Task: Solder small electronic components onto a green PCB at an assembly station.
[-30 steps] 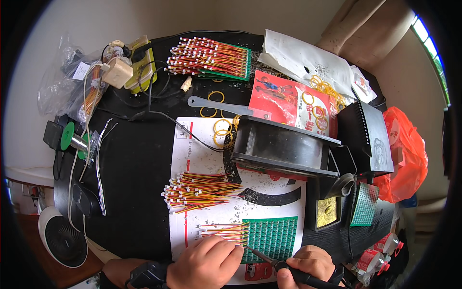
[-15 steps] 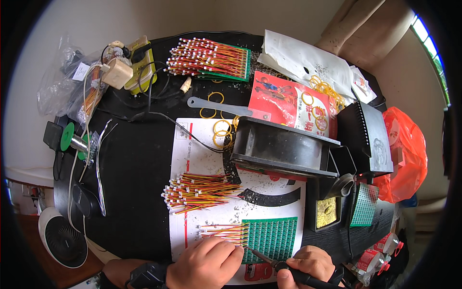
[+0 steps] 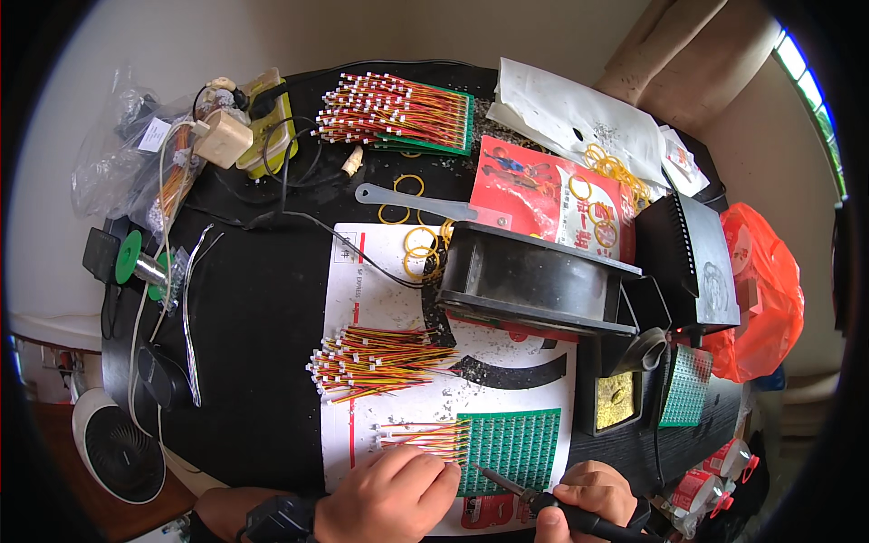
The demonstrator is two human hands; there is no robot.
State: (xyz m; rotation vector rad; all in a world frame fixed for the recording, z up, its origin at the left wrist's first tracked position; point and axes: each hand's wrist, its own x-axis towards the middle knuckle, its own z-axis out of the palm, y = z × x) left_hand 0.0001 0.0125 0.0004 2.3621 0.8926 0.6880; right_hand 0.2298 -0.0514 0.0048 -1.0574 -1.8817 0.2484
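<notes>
Your right hand was closed around the dark handle of the soldering iron, thumb against the grip, tip slanting to the left edge of the green circuit-board panel. Couldn't tell if the tip touched. Your left hand was curled over the lower connector wires, thumb and fingers drawn together by the panel's edge; whether they pinched a wire, couldn't tell, the grip was hidden. Panel lay flat on the white printed sheet, on the black worktop, wires out to its left. A loose wire bundle sat just beyond.

Handling, judged by eye: the iron looked light and stiff, probably dangerous at the metal end, so the handle was your only sensible hold, well back from the shaft. Wires looked thin, light, springy, apt to roll or slip; best held near the board-side ends, fingertips clear of the tip, no tugging on the white connectors. The panel seemed light, rigid and somewhat brittle, likely to slide on the smooth sheet; its bare outer edges were the place to steady it, off the small joints.
</notes>
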